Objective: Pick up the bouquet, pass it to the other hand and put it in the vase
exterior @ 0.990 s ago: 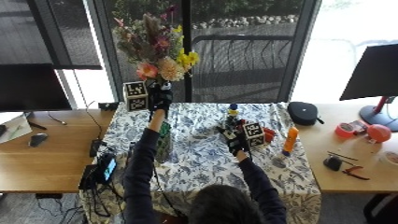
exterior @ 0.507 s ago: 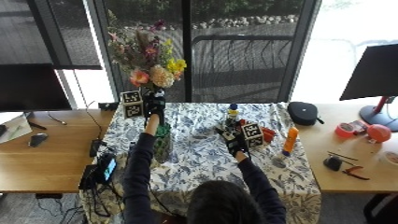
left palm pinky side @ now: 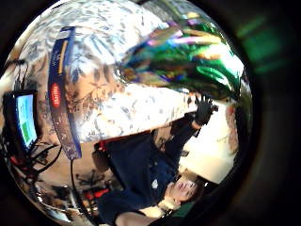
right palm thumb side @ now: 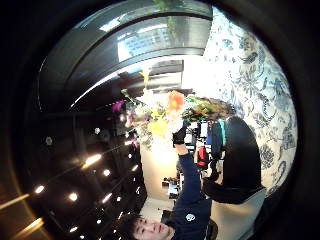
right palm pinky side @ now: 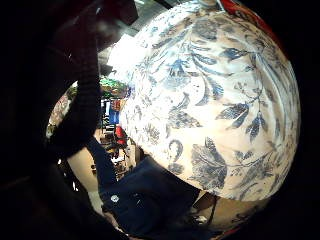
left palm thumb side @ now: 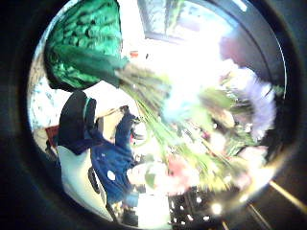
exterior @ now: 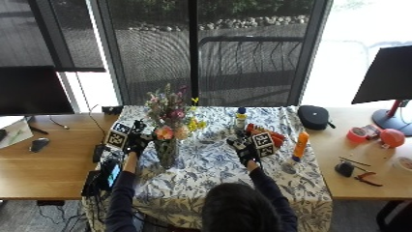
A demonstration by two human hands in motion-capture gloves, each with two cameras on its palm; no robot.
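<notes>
Floral tablecloth [exterior: 212, 164] ahead: bouquet [exterior: 169, 116] stands upright in the vase [exterior: 166, 153], stems vertical. My left hand [exterior: 136, 143], at its nine o'clock, grips the stems; my right hand [exterior: 244, 151] rests relaxed at three o'clock, farther off.

Left hand [exterior: 136, 143] lowered bouquet [exterior: 169, 117] from high overhead into vase [exterior: 167, 153] on table.

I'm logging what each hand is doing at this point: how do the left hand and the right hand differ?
The left hand is at the bouquet standing in the vase, by the stems; the right hand is apart from it, over the floral tablecloth, holding nothing. The left hand is near the table's left edge, the right hand nearer the middle. Both wear black gloves.
</notes>
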